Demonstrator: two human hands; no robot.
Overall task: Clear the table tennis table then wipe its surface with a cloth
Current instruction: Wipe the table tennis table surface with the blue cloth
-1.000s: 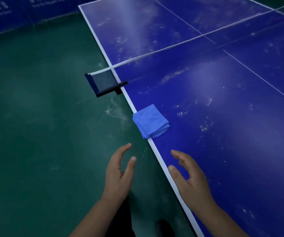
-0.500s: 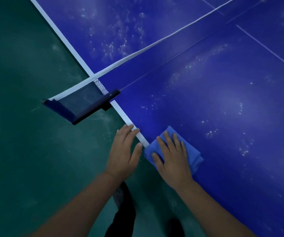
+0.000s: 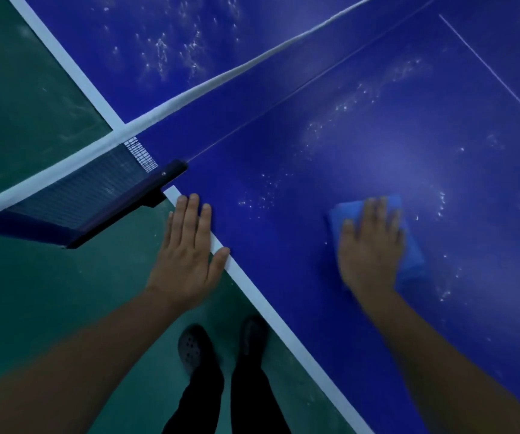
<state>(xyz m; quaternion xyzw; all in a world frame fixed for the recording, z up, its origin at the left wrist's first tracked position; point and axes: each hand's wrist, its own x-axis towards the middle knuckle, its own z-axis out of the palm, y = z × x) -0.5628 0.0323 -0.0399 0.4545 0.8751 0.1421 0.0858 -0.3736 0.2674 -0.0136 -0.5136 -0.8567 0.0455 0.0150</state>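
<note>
The blue table tennis table [image 3: 330, 170] fills the right and top of the view, speckled with white dust. A folded blue cloth [image 3: 412, 245] lies flat on it, inward from the white side line. My right hand [image 3: 370, 245] presses on the cloth with straight fingers, blurred by motion. My left hand [image 3: 190, 255] rests flat on the table's white edge line, fingers straight, just below the net clamp.
The net [image 3: 190, 95] with its white top band crosses the table diagonally. Its dark post and clamp [image 3: 121, 202] stick out over the green floor [image 3: 33, 292] at the left. My feet in dark shoes [image 3: 193, 349] stand beside the table edge.
My right hand has slid the cloth from the table's edge to the right, further onto the surface. My left hand has stayed on the edge line by the clamp.
</note>
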